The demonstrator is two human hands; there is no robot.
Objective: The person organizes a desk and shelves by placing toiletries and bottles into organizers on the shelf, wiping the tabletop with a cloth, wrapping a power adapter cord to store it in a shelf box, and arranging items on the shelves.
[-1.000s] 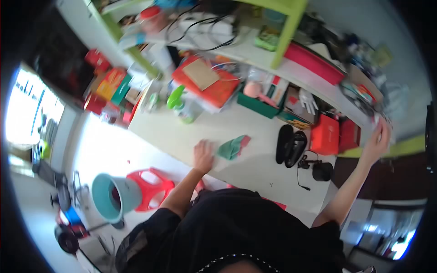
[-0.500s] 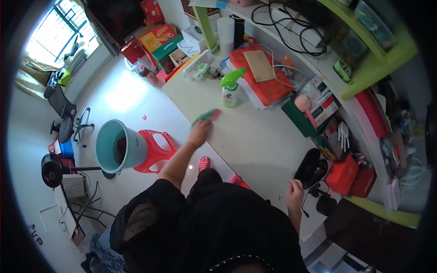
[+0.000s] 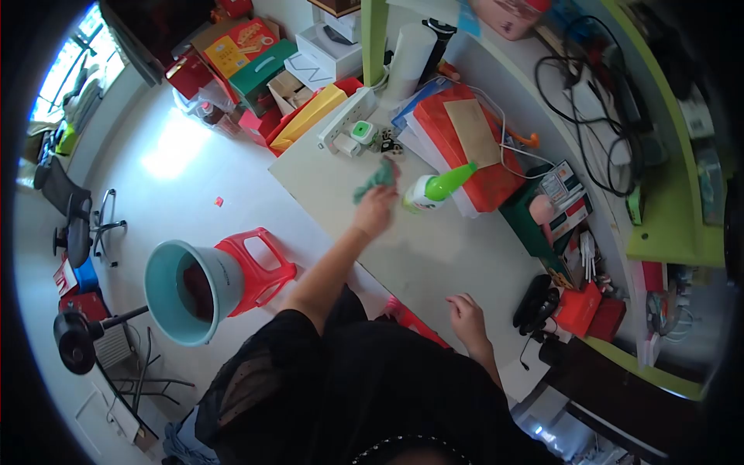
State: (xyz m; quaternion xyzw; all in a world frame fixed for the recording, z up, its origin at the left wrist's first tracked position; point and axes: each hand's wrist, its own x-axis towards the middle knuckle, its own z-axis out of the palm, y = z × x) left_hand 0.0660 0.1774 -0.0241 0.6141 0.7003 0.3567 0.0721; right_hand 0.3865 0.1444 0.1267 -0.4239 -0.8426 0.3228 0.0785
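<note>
My left hand [image 3: 377, 211] presses a green and pink cloth [image 3: 375, 180] on the white desk [image 3: 434, 263], close to its far left part. Just right of that hand stands a spray bottle [image 3: 438, 188] with a green nozzle, which looks tilted in this view. Beyond the cloth lie a white power strip [image 3: 341, 124] and small chargers [image 3: 363, 132]. My right hand [image 3: 468, 319] is over the desk's near edge, fingers loosely bent and apart, with nothing visible in it.
Red folders and papers [image 3: 465, 147] lie at the desk's back, beside a green box [image 3: 527, 217]. A black case [image 3: 533, 304] and red boxes [image 3: 581, 308] sit on the right. Left on the floor side, a teal bucket [image 3: 167, 291] rests on a red stool [image 3: 260, 271].
My left hand took hold of the cloth and moved it along the desk toward the power strip. My right hand came down from the shelf side and then moved left, its fingers opening.
</note>
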